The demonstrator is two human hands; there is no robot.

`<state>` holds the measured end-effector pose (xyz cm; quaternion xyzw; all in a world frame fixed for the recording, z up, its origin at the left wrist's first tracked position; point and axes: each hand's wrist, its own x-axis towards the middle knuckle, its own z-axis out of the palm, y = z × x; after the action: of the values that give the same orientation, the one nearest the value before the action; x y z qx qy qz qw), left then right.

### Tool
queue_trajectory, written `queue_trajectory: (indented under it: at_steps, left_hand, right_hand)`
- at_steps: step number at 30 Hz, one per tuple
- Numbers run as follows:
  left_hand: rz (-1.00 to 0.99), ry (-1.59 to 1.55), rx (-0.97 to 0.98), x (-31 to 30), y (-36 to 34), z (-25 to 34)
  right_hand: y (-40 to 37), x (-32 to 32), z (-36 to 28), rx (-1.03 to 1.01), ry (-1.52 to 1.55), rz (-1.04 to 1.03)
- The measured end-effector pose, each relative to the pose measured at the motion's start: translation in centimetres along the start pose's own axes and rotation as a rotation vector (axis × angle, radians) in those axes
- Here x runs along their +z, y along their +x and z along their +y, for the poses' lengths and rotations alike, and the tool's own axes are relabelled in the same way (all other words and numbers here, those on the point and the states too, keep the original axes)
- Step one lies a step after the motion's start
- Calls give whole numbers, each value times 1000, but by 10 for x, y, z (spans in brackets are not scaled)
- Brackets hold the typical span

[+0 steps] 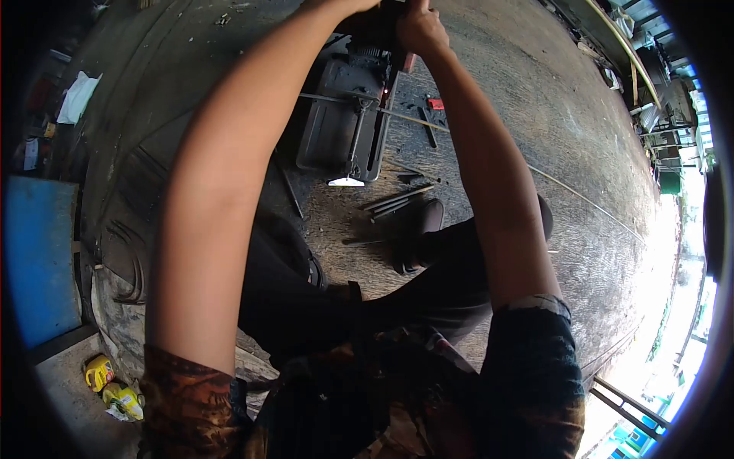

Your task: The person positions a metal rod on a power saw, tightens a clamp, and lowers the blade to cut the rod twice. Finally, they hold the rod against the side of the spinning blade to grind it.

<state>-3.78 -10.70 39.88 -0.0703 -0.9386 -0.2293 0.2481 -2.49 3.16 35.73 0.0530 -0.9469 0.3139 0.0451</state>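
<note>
Both arms stretch forward to the top edge of the head view. My right hand (423, 30) is closed at the dark upper part of a machine, its thumb pointing up; what it grips is hidden. Only the lower part of my left hand (348, 6) shows beside the same dark part, and its fingers are out of sight. Below the hands lies the machine's black tray-like base (325, 145), with a metal rod (356, 138) along it and a small glowing red spot near its right edge. A white triangular piece (346, 182) sits at its near end.
Several metal rods (394, 205) lie on the worn floor (581, 153) near my shoe (430, 216). A red object (436, 104) and a dark bar (431, 131) are right of the base. A blue panel (42, 252) stands left, with yellow packages (99, 373) below.
</note>
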Motion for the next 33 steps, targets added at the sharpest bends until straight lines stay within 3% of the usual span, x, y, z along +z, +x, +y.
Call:
queue_trajectory:
  at_steps: [4, 5, 6, 7, 9, 10, 11, 12, 13, 14, 15, 16, 17, 18, 19, 20, 22, 23, 25, 29, 31, 32, 33]
  left_hand:
    - [275, -164, 315, 2, -79, -24]
    - [367, -101, 458, -6, -122, -30]
    - [144, -190, 340, -4, -154, -41]
    - [56, -178, 244, -5, -182, -46]
    - [-66, -134, 156, 1, -232, -61]
    - [-164, -160, 97, 6, -251, -72]
    - [-265, -188, 35, 12, -271, -84]
    - [-268, -192, 29, 20, -291, -96]
    - [-249, -161, 21, 28, -308, -107]
    - [-229, -131, 13, 35, -321, -113]
    - [-228, -136, 12, 39, -328, -116]
    - [-370, -98, -37, 42, -332, -119]
    - [-513, -58, -90, 42, -336, -122]
    - [-511, -59, -95, 39, -335, -121]
    - [-678, -20, -177, 32, -331, -115]
    - [-843, 15, -262, 29, -329, -111]
    - [-898, 33, -275, 32, -327, -113]
    - [-942, 48, -296, 33, -325, -113]
    - [-993, 57, -320, 30, -321, -111]
    - [-945, 32, -335, 22, -314, -107]
    - [-936, 26, -334, 26, -315, -108]
    - [-938, 18, -333, 27, -315, -108]
    - [-936, 14, -329, 28, -313, -109]
  right_hand:
    - [-4, 2, 9, 62, 18, -42]
    - [-15, 4, 19, -188, 12, 136]
    - [-19, 10, 27, -435, 4, 318]
    - [-44, 16, 22, -226, 181, 551]
    - [-98, 29, 25, -377, 296, 630]
    - [-129, 40, 28, -364, 264, 539]
    - [-155, 65, 34, -266, 470, 394]
    - [-180, 85, 36, -138, 412, 249]
    - [-188, 131, 61, 121, 442, -129]
    - [-200, 163, 85, 161, 480, -465]
    - [-214, 185, 93, 516, 689, -643]
    - [-226, 204, 98, 876, 891, -812]
    - [-237, 223, 109, 874, 887, -814]
    - [-247, 242, 120, 1011, 1074, -773]
    - [-255, 261, 129, 1150, 1261, -723]
    - [-258, 279, 137, 1154, 1252, -726]
    - [-263, 307, 151, 1274, 1517, -590]
    - [-263, 315, 153, 1275, 1504, -589]
    - [-269, 335, 155, 1179, 1831, -339]
    - [-265, 349, 150, 1224, 1885, -220]
    - [-269, 316, 122, 1414, 1862, 32]
    - [-271, 335, 140, 1421, 1854, 36]
    - [-267, 357, 153, 1263, 1782, 42]
